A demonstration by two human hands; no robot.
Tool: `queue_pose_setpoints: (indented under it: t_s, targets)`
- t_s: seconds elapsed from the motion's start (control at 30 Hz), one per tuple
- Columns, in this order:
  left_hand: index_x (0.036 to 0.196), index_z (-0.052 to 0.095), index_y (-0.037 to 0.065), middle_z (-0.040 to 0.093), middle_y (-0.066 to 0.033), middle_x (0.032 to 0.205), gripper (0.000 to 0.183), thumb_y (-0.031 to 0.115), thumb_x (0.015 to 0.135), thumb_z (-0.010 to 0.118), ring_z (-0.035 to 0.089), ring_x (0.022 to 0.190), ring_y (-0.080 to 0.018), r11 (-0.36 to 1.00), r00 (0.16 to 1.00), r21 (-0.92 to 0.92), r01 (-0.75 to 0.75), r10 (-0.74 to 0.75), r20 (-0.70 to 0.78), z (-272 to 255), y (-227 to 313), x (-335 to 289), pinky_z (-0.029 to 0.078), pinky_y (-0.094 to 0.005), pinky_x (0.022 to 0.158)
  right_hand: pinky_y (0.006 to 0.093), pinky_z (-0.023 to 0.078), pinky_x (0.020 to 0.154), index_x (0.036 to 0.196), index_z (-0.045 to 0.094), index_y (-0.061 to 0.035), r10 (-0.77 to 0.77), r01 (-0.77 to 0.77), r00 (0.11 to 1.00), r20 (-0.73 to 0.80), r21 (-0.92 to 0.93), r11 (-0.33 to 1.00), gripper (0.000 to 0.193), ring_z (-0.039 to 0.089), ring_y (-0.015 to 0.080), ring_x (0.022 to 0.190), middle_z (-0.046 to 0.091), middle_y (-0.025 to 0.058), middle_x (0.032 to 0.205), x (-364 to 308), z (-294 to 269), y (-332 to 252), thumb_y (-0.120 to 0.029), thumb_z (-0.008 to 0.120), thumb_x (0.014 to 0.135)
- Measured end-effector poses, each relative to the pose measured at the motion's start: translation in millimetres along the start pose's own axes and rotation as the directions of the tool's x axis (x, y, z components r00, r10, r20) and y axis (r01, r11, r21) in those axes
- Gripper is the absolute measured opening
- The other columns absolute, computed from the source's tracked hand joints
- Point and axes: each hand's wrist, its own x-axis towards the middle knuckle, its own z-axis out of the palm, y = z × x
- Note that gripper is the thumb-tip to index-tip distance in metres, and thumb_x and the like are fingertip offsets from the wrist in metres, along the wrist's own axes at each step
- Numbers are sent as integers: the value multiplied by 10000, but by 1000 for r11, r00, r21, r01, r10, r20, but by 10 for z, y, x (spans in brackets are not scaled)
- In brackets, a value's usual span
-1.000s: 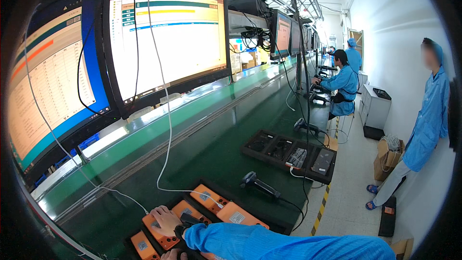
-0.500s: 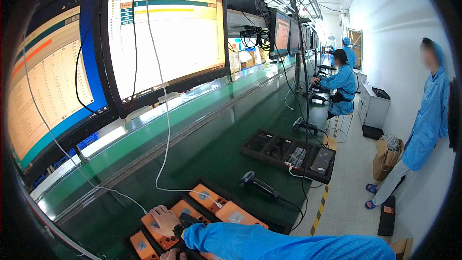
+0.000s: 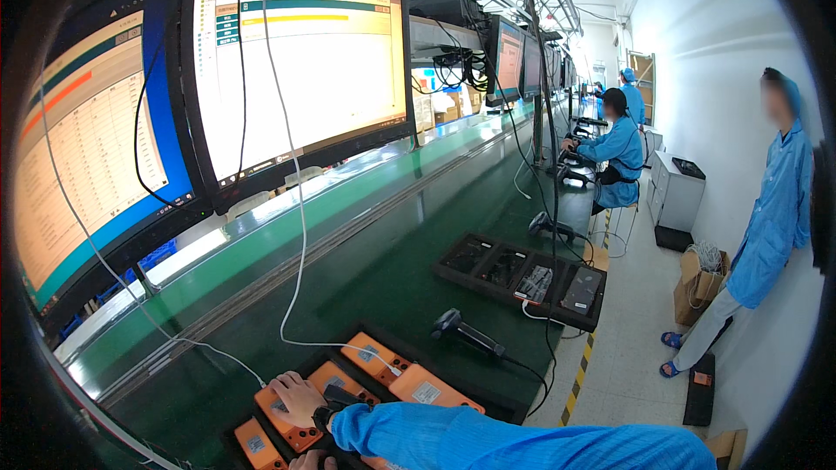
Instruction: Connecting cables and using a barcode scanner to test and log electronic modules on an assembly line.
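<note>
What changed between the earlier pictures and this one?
On the white-screened monitor, the blue bar below the yellow bar has vanished. The distant standing co-worker has shifted slightly leftward. Nothing was visibly grasped or released: the right hand still rests on an orange device; the left hand stays at the lower edge.

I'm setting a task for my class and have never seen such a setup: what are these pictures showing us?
There is no robot, just a person's two bare hands. The view comes from a wide camera worn on the person's head, looking down, so straight edges look bent. The right hand rests on an orange phone. The left hand barely shows at the lower edge, so I cannot tell what it holds. On the green table are more phones, a scanner and a black tray. Two large screens fill the upper left.
</note>
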Motion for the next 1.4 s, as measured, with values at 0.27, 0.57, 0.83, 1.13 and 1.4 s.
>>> queue_pose_setpoints:
  t_s: [0.27, 0.57, 0.83, 1.13, 1.4]
  targets:
    - [1045, 637, 36, 667, -190, 912, 305, 301, 941, 529, 626, 861, -371, 999, 999, 40, -3, 4, -32, 12, -28, -11, 495, -452, 748, 491, 411, 982, 1182, 517, -69, -35, 35, 999, -17, 29, 999, 487, 416, 370, 1235, 505, 157, 1239, 24, 14, 4, -330, 662, 797]
    - [999, 638, 58, 669, -180, 888, 283, 313, 928, 539, 635, 829, -360, 998, 981, 54, -43, 52, -186, 193, -123, -80, 508, -456, 712, 483, 418, 973, 1168, 549, -92, -85, 86, 996, -9, 4, 996, 460, 445, 352, 1218, 540, 135, 1229, -17, -20, 15, -392, 630, 828]
    - [993, 648, 89, 672, -175, 844, 298, 356, 914, 543, 644, 790, -368, 998, 980, 56, -29, 39, -193, 279, -160, -72, 511, -479, 678, 479, 392, 994, 1113, 584, -81, -99, 98, 995, -24, -35, 995, 452, 469, 371, 1179, 572, 137, 1172, -7, -15, 102, -425, 628, 824]
    - [977, 638, 87, 672, -183, 876, 332, 392, 912, 523, 640, 828, -381, 999, 987, 51, 17, -9, -162, 332, -216, -60, 514, -499, 682, 458, 344, 1046, 1173, 573, -58, -116, 116, 992, 43, 12, 993, 526, 434, 361, 1203, 558, 160, 1210, 26, -31, 144, -437, 640, 815]
    - [919, 620, 68, 666, -180, 842, 348, 397, 925, 508, 639, 813, -377, 996, 987, 83, 18, -4, -158, 321, -213, -79, 508, -497, 674, 455, 382, 1007, 1157, 584, -53, -140, 141, 990, 15, -58, 988, 558, 476, 364, 1168, 589, 163, 1191, 50, 21, 183, -473, 652, 796]
